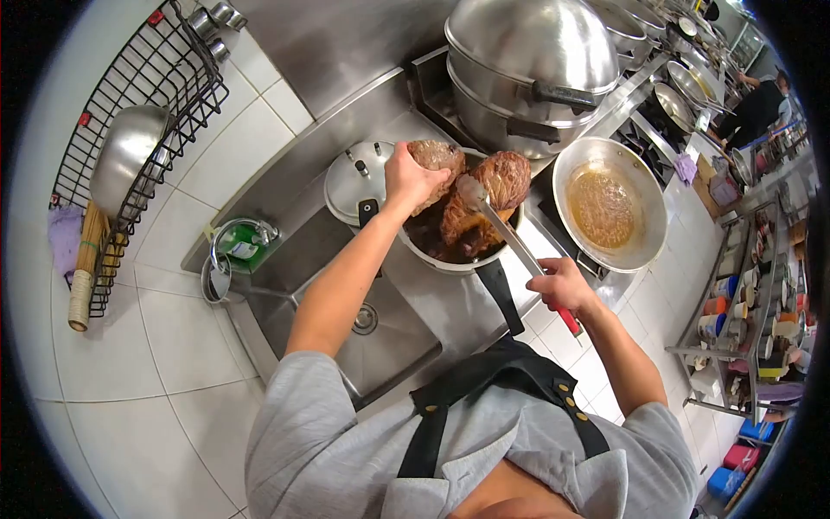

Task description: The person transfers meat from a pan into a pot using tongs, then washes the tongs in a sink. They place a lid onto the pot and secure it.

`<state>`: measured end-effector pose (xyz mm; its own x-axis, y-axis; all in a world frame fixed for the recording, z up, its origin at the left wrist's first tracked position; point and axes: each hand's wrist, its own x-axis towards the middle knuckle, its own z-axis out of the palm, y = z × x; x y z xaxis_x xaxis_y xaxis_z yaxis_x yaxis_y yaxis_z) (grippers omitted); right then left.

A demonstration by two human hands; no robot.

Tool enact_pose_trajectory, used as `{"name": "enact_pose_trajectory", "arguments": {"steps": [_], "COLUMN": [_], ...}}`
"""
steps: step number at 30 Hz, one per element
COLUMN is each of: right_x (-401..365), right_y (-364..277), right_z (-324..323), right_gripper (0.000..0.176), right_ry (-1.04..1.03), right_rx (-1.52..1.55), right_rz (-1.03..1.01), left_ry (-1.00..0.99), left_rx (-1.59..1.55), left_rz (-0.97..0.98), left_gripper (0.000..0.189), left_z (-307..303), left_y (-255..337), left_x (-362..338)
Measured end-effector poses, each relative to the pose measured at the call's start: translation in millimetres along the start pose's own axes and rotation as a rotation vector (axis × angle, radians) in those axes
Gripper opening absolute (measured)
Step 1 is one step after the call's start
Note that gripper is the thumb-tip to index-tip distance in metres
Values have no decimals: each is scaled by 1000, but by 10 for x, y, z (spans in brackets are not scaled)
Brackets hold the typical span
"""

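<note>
My left hand grips a browned piece of meat above the left side of an open pot. In my right hand are metal tongs with a red-tipped handle. The tongs' head presses against a second large browned piece of meat, which rises above the pot's rim. More dark meat lies lower in the pot, partly hidden. The pot's black handle points towards me. Behind my left wrist, a round metal lid lies on the steel counter.
A sink lies below my left forearm. Right of the pot, a wide pan holds brownish liquid on the stove. A big domed steamer stands behind. Wire rack hangs at left; shelves and another person are at right.
</note>
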<state>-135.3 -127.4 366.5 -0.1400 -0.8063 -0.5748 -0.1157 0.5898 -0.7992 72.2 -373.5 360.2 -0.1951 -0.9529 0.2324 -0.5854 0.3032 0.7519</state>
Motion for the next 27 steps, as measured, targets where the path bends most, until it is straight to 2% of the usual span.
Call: {"name": "enact_pose_trajectory", "arguments": {"steps": [5,9,13,17,20,27], "right_x": [57,68,174,413,650,1070], "right_y": [5,-105,-163,-217,-251,-366], "right_z": [-19,-4,80,234,342,456], "right_gripper": [28,22,19,22,21,22], "right_ry": [-18,-72,-129,-155,-264,-427], "right_rx": [38,76,160,227,408,385], "right_rz": [27,26,32,107,232,264], "left_ry": [9,-20,-31,-30,-11,-4], "left_rx": [59,-27,-82,-58,-23,-65], "left_rz": [42,43,73,110,96,84], "left_gripper": [67,66,69,67,67,66], "left_z": [-243,-330,-366,-384,-398,-313], "left_y": [341,479,495,484,494,374], "left_x": [-6,-29,-42,-43,-125,-166]}}
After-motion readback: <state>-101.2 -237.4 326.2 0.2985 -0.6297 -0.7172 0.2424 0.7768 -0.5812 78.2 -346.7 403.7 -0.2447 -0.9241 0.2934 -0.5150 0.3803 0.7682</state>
